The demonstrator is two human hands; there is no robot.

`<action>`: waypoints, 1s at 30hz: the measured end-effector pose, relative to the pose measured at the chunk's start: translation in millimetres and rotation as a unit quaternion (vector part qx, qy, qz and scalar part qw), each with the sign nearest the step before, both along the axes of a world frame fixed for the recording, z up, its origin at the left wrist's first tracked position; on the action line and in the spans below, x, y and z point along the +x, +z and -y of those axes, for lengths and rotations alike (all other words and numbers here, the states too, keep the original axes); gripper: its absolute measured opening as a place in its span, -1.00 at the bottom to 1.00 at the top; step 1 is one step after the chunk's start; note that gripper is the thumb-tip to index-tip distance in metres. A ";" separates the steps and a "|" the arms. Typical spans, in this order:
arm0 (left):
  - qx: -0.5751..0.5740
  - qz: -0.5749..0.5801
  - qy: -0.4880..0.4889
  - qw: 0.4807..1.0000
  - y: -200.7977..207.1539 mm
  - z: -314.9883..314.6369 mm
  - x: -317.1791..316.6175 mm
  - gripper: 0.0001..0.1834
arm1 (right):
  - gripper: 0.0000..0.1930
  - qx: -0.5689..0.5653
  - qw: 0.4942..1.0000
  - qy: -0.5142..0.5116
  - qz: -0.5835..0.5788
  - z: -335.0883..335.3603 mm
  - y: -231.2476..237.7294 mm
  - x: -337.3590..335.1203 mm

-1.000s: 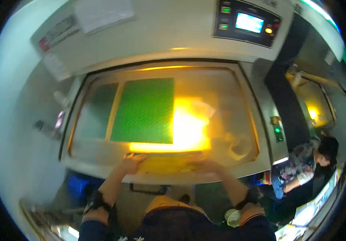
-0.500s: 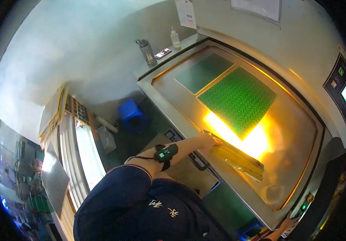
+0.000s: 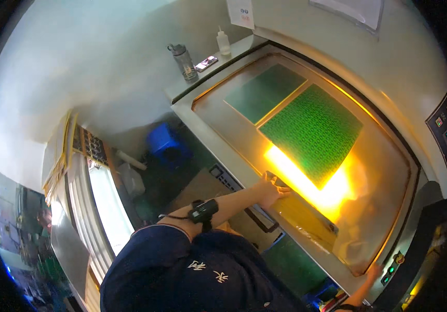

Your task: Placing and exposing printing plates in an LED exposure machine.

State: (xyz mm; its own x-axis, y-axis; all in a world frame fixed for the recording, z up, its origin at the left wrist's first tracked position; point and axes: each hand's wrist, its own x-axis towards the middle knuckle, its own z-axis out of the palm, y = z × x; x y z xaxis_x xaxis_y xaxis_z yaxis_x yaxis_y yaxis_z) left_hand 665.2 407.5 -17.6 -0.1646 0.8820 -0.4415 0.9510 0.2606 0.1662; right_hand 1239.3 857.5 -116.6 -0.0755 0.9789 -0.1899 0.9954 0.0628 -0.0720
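Note:
My left hand (image 3: 273,192) is closed on the left end of a long, flat, glossy strip (image 3: 309,221) at the near edge of a lit glass-like bed (image 3: 374,208). Its exact kind I cannot make out; a dark edge runs along its far side. Beyond it lies a bright green patterned panel (image 3: 314,132), and farther left a darker green panel (image 3: 267,92). Strong yellow light shines from the bed around the near panel. At the lower right, my right hand (image 3: 371,275) is smeared by motion beside a small control box with green lights (image 3: 389,271); its fingers are unclear.
A grey water bottle (image 3: 183,63), a phone (image 3: 206,63) and a white squeeze bottle (image 3: 223,42) stand or lie on the ledge at the back left. On the floor is a blue stool (image 3: 169,144). Panels (image 3: 75,156) lean at the left. A control panel (image 3: 443,122) is on the right.
My right hand has come away from the control box, up toward the bed's corner. My left hand still grips the strip, which now lies tilted differently. The view has shifted slightly.

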 end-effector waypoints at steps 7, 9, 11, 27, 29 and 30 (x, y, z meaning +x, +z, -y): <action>-0.058 -0.045 -0.081 0.994 8.9 12.3 -146.9 -0.07 | -0.39 0.172 0.945 0.273 -0.058 311.7 -14.1 -282.6; 0.039 -0.092 -0.135 0.986 -26.4 -20.7 -212.8 0.14 | -0.41 0.181 0.958 0.223 -0.002 341.3 18.4 -321.7; 0.090 -0.109 -0.101 0.985 -9.4 -74.4 -251.9 -0.04 | -0.46 0.160 0.976 0.138 -0.045 355.1 30.9 -340.6; 0.109 0.006 0.010 0.994 -30.2 -380.6 -329.5 -0.43 | -0.40 0.088 0.987 0.108 -0.084 362.6 34.1 -353.8; 0.138 -0.062 -0.098 0.984 -17.5 -348.2 -306.4 -0.43 | -0.40 0.085 0.986 0.122 -0.080 364.4 30.2 -339.4; 0.126 -0.030 -0.115 0.985 -19.1 -328.0 -302.9 -0.43 | -0.38 0.095 0.980 0.076 -0.156 358.0 20.8 -325.7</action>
State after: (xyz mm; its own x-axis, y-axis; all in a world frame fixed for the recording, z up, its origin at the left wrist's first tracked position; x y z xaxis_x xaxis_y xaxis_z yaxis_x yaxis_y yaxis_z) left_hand 362.3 735.5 -36.6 0.0339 0.9794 -0.1993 0.9902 -0.0058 0.1396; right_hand 913.6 499.5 -95.9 -0.2493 0.9671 0.0499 0.9045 0.2509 -0.3447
